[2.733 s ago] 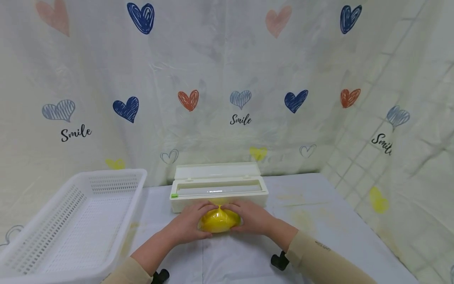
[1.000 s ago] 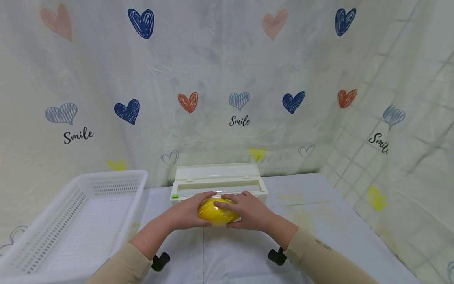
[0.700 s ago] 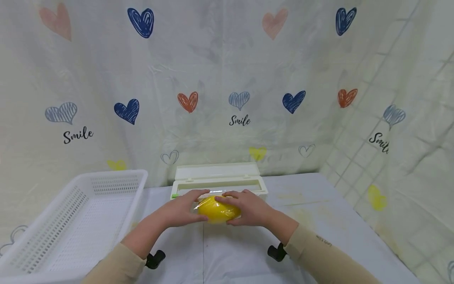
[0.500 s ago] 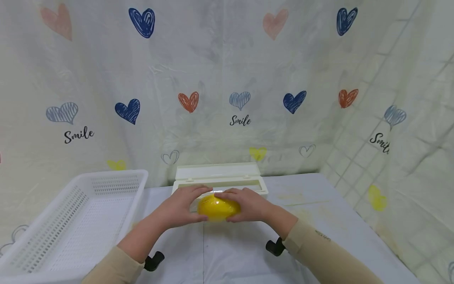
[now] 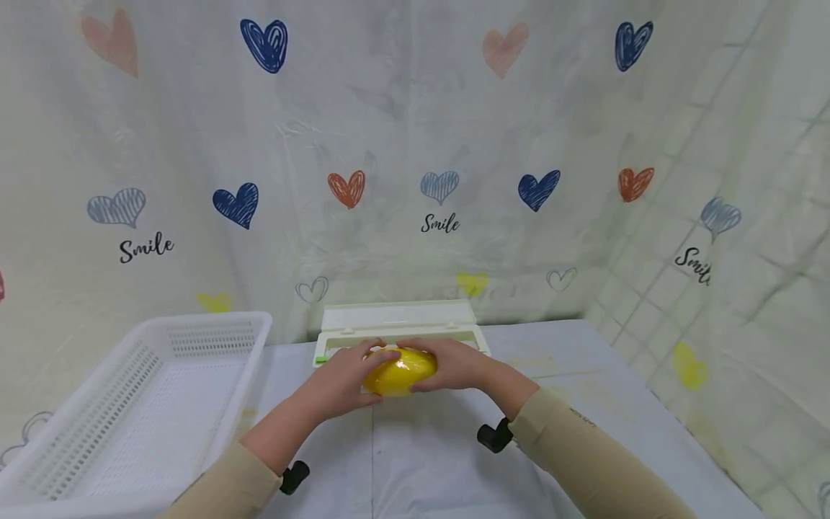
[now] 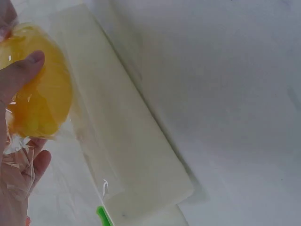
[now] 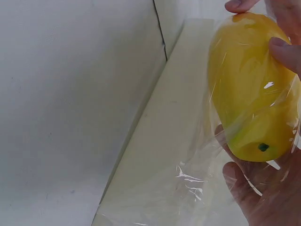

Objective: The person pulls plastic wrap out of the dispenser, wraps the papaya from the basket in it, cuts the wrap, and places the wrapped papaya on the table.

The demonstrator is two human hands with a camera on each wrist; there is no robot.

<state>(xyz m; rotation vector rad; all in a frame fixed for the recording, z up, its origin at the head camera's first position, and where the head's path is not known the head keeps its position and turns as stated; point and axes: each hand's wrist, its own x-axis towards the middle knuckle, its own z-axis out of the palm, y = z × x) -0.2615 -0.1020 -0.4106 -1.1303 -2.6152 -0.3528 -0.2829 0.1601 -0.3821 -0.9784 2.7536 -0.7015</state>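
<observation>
Both hands hold a yellow mango (image 5: 402, 373) just in front of a white cling film box (image 5: 398, 315). My left hand (image 5: 338, 383) grips its left end, thumb pressed on the skin, as the left wrist view also shows. On the other end my right hand (image 5: 454, 366) curls its fingers over the top, thumb below. In the right wrist view, the mango has a greenish tip with a dark green stem spot. Clear cling film (image 7: 190, 181) covers it and spreads toward the box. The hands hide part of the box's front.
A white perforated basket (image 5: 249, 404) stands on the left of the white-covered table (image 5: 622, 404). A curtain printed with hearts (image 5: 402, 108) hangs behind. The box's lid stands raised at the back, and a green piece (image 6: 102, 216) sits at its left end.
The mango has risen a little toward the box and turned between the hands. My left hand moved off its left end, then came back and gripped it again; the right hand stayed on.
</observation>
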